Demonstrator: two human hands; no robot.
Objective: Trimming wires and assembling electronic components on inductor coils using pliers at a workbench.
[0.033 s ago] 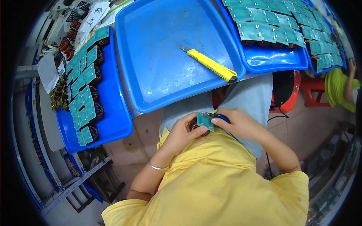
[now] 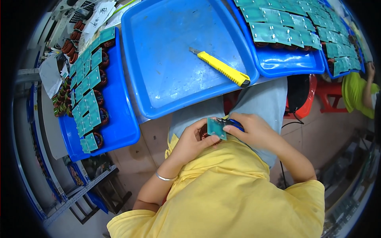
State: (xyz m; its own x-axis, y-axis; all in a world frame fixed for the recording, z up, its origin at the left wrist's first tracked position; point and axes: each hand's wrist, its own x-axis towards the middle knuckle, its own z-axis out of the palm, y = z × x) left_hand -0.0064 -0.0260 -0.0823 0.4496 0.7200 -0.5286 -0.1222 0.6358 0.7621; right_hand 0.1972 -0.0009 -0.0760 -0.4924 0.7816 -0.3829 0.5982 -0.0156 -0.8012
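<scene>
Over my lap, my left hand (image 2: pixel 194 139) is closed around a coil wound with copper wire (image 2: pixel 204 131), with a square green circuit board (image 2: pixel 214 127) attached to it. The board's flat face is turned up, and my left thumb presses on its lower edge. In my right hand (image 2: pixel 252 129) are small pliers with blue and black handles (image 2: pixel 235 123). Their dark metal jaws reach the board's upper edge; whether they grip a wire there is too small to tell. My right thumb rests beside the board.
A blue tray (image 2: pixel 158 99) ahead holds a yellow utility knife (image 2: pixel 224 69) with its blade out. Blue trays at left (image 2: pixel 129 131) and right (image 2: pixel 291 68) carry rows of board-and-coil pieces. Loose coils (image 2: pixel 72 43) lie far left. Another person (image 2: pixel 357 89) sits at far right.
The board in my left hand has tilted slightly and shifted a little to the right. My right hand and the pliers have moved slightly to the right.
</scene>
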